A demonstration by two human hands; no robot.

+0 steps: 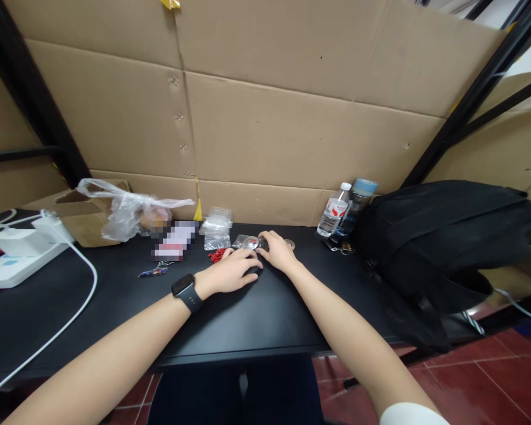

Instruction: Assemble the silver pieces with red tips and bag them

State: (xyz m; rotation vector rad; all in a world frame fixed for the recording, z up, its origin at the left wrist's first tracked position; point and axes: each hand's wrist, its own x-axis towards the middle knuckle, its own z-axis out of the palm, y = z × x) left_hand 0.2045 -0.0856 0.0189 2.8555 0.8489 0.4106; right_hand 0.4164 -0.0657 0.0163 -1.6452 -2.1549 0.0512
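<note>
My left hand (232, 271), with a black watch (186, 292) on its wrist, rests on the black table (256, 319), its fingers curled over a small dark object I cannot make out. My right hand (277, 251) lies just beside it, fingers bent toward a small clear round piece (250, 242) near a clear packet. Small red pieces (216, 255) lie by my left fingers. Another clear round piece (289, 243) sits just right of my right hand.
A clear bag of small parts (216, 231), a keychain (154, 271), a plastic bag on a cardboard box (128, 212), a white power strip with cable (17, 254), two bottles (343, 209) and a black backpack (438, 242) stand around. Cardboard walls the back.
</note>
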